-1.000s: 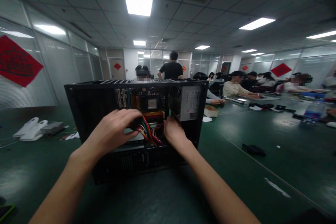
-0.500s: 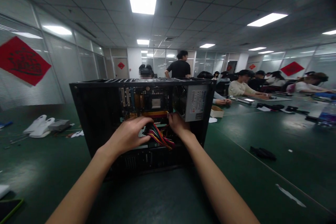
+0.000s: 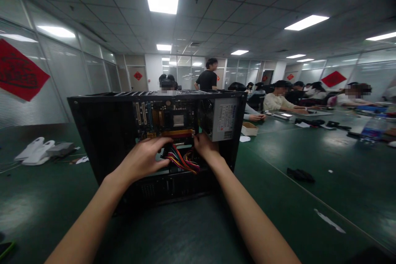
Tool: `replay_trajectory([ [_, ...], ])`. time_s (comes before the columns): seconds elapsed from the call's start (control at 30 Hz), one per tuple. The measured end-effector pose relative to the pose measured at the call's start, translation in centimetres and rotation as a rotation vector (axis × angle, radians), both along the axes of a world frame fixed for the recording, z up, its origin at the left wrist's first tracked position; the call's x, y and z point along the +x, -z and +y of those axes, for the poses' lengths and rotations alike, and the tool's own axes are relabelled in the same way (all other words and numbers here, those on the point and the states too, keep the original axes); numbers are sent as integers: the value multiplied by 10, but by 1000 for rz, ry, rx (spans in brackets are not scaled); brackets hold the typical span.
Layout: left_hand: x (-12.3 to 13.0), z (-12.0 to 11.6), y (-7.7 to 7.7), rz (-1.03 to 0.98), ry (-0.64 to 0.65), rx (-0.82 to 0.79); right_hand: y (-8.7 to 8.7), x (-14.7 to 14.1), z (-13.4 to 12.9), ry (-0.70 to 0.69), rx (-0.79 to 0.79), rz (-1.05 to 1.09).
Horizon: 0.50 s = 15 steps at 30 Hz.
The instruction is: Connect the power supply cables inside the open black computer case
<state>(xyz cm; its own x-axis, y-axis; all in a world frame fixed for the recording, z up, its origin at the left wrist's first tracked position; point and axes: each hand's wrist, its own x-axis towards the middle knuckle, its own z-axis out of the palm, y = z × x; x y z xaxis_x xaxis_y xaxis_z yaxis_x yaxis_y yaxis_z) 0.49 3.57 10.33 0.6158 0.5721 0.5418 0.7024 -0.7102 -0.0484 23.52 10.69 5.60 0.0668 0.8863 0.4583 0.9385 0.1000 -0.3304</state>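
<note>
Your left hand (image 3: 144, 156) pinches the multicoloured thin-wire bundle (image 3: 183, 161) between thumb (image 3: 159, 165) and fingers (image 3: 161, 142), at the open black metal computer case (image 3: 99, 132); your right hand (image 3: 206, 147) curls alongside, its grip unclear.

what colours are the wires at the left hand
The wires are multicoloured, with red, orange, yellow and green, best seen in the head view.

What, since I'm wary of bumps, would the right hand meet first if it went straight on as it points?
Probably the red-and-yellow memory slots: the right hand points leftward and inward at their nearer end. Depth is unclear, so it may already touch them.
</note>
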Motion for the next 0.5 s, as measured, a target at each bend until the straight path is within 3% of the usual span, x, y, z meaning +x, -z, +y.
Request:
replay_trajectory([
  [0.5,-9,15,30,145,-357,-264,0,-1,2,28,16,-52],
])
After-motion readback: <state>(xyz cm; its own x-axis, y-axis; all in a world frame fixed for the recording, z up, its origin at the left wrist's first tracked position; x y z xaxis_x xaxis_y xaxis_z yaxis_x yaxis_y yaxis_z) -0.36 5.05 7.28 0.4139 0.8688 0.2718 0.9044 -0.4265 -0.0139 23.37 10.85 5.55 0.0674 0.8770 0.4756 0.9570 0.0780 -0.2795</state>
